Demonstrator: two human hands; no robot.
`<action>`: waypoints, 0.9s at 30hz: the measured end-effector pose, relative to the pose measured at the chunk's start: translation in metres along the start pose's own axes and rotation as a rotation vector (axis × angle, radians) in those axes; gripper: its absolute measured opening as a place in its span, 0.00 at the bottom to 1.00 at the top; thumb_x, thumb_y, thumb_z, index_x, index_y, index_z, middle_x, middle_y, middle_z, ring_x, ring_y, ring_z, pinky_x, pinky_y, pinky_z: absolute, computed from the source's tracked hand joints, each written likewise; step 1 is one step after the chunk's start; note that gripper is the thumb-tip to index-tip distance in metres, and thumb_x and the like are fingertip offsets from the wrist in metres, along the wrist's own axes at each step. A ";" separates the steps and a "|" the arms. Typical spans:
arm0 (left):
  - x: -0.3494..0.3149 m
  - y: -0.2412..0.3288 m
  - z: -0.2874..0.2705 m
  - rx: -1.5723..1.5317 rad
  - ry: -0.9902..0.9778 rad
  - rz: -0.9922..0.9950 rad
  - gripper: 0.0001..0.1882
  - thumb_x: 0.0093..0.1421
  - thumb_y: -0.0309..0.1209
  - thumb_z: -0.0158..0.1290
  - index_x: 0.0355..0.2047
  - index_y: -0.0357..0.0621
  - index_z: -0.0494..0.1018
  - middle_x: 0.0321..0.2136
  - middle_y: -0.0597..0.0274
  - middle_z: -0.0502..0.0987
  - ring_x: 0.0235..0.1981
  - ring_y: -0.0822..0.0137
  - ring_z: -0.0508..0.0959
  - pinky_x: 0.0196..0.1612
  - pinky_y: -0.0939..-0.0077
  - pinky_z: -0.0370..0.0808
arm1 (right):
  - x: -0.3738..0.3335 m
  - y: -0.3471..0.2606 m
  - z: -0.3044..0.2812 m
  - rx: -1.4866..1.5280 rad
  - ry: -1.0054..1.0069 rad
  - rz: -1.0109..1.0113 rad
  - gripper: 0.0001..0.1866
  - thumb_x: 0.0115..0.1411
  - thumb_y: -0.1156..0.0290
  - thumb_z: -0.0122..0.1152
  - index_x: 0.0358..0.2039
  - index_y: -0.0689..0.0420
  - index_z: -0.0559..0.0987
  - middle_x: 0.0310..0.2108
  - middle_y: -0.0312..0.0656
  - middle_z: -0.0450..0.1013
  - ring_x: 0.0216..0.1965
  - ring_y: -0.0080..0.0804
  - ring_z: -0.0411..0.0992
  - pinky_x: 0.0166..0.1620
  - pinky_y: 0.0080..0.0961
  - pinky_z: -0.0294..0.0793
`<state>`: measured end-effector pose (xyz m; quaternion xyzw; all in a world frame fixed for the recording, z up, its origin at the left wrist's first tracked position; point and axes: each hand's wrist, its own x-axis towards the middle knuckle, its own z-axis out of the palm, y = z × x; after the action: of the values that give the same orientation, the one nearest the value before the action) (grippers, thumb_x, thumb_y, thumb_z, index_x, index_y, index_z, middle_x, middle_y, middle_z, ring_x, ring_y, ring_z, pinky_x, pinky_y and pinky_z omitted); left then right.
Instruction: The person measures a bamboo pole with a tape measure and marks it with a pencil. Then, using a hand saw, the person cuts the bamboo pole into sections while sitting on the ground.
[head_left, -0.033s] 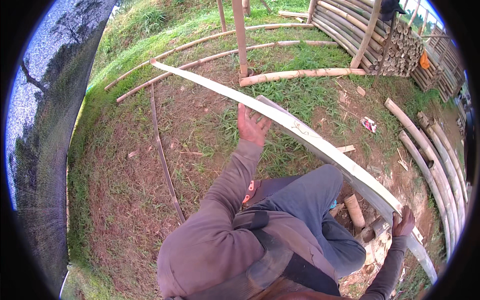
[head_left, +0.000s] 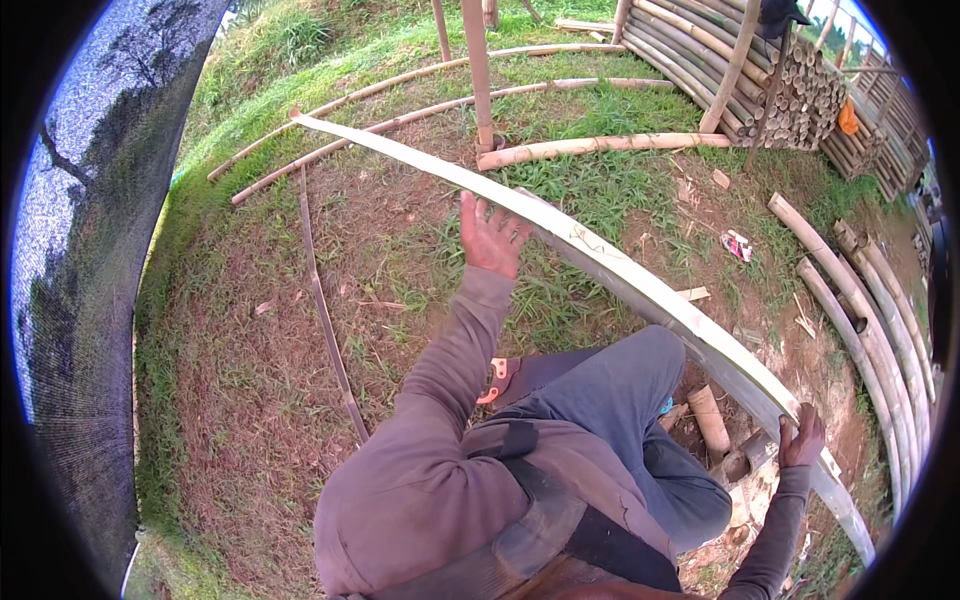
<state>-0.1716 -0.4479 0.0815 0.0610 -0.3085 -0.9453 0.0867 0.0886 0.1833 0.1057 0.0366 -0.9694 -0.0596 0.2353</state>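
A long, pale split bamboo strip [head_left: 640, 275] runs slantwise from far left to near right in front of me. Along much of its length lies a grey, flat-edged beam [head_left: 690, 340]. My left hand [head_left: 490, 235] is at the strip's near edge, fingers spread and the tips meeting it; it does not grip. Toward the near end, my right hand [head_left: 803, 437] has its fingers closed round the strip's edge. Beside my bent leg lies a dark flat object with an orange holed end [head_left: 497, 380], its kind unclear. Short bamboo pieces [head_left: 709, 423] sit by my knee.
Bamboo poles [head_left: 870, 310] lie at the right, and a large stack [head_left: 700, 60] stands behind posts at the far right. An upright post [head_left: 478, 90] rises beyond the strip. Thin poles [head_left: 400, 120] cross the grass. Dark netting [head_left: 90, 300] hangs at the left.
The bamboo strip has shifted slightly toward the far left. My left hand has moved a little left and away from me; my right hand has moved slightly the same way, still gripping.
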 end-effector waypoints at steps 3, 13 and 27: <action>0.024 0.059 0.012 0.057 -0.040 0.261 0.70 0.55 0.79 0.49 0.78 0.51 0.24 0.78 0.43 0.33 0.79 0.45 0.35 0.76 0.34 0.38 | 0.080 -0.138 -0.016 0.440 -0.303 0.112 0.29 0.65 0.52 0.67 0.57 0.58 0.71 0.38 0.56 0.79 0.39 0.60 0.78 0.42 0.50 0.75; -0.100 0.002 -0.103 -0.110 0.068 -0.154 0.24 0.67 0.45 0.61 0.54 0.47 0.66 0.45 0.53 0.75 0.44 0.58 0.80 0.45 0.55 0.82 | 0.194 -0.439 -0.059 0.911 -0.157 -0.707 0.41 0.61 0.55 0.68 0.72 0.49 0.63 0.68 0.54 0.63 0.69 0.54 0.62 0.70 0.58 0.58; -0.178 0.264 -0.376 2.141 1.574 -0.205 0.34 0.58 0.48 0.60 0.59 0.42 0.68 0.50 0.44 0.77 0.51 0.42 0.80 0.54 0.45 0.78 | -0.072 -0.047 0.066 0.316 -0.103 0.679 0.25 0.65 0.59 0.66 0.57 0.61 0.77 0.53 0.59 0.76 0.57 0.59 0.74 0.59 0.46 0.73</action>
<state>0.0989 -0.8371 -0.0524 0.6478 -0.7563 0.0463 0.0792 0.1239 0.1506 0.0085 -0.2539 -0.9341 0.1706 0.1843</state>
